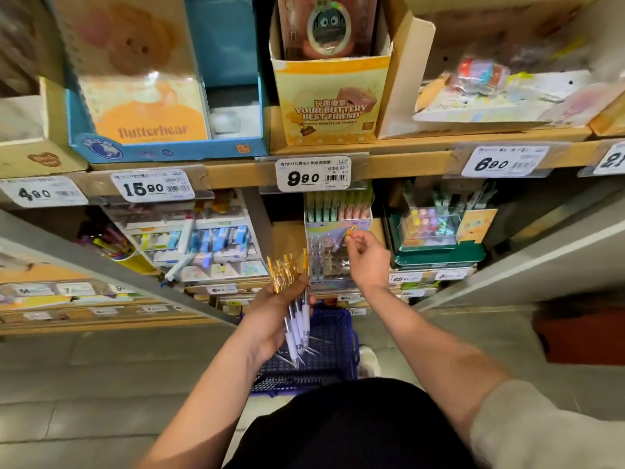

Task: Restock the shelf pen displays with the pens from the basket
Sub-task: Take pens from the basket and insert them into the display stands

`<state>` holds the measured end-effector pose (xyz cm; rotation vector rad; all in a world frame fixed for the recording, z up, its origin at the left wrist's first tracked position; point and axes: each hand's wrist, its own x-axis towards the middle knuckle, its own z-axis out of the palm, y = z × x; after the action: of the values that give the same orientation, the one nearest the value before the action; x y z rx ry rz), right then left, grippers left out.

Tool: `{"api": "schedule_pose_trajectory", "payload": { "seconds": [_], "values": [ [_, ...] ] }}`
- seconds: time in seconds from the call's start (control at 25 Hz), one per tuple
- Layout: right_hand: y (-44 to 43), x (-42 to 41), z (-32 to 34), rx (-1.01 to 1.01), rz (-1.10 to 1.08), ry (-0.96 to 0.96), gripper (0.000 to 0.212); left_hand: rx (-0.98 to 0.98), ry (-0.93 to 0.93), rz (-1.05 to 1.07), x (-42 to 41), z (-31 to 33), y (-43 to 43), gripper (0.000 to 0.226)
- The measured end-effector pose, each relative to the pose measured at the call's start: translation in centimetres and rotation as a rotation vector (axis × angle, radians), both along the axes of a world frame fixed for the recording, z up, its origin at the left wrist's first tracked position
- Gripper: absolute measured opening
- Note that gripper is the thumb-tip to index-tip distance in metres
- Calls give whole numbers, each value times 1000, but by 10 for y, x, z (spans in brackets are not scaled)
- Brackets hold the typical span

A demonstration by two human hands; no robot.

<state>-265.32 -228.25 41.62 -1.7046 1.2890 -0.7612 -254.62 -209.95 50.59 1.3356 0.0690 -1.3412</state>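
While the blue basket (338, 336) sits on the floor (101, 384) below, the left hand (270, 316) grips a bundle of gold-topped pens (297, 316) just above it, and farther in, the right hand (368, 258) pinches a single pen (350, 232) by its top, right over the pen display (329, 265).

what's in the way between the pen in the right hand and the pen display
Nothing visible is: the right hand pinches the pen right at the pen display, with no object between them.
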Motion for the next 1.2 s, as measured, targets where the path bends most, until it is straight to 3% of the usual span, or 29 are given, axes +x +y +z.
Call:
{"api": "schedule_pose_trajectory", "payload": {
  "seconds": [0.28, 0.56, 0.68, 0.8, 0.96, 1.08, 1.2],
  "values": [
    [-11, 10, -15, -113, 263, 285, 13, 2, 31, 26, 7, 0, 1, 59],
    [-15, 23, -15, -45, 305, 536, 16, 5, 35, 1, 15, -3, -8, 54],
    [-15, 23, -7, 76, 298, 604, 14, 0, 33, -21, 15, -2, -14, 44],
    [-6, 14, 17, 185, 256, 477, 17, -7, 18, -40, 14, -2, -19, 39],
    [27, -1, 64, 634, 335, -149, 24, -32, -50, -95, 11, -4, -24, 42],
    [36, -6, 78, 708, 365, -218, 16, -52, -81, -151, 7, -7, -28, 44],
    [35, -12, 83, 720, 247, -340, 10, -20, -71, -128, 2, -9, -33, 43]
  ]
}}
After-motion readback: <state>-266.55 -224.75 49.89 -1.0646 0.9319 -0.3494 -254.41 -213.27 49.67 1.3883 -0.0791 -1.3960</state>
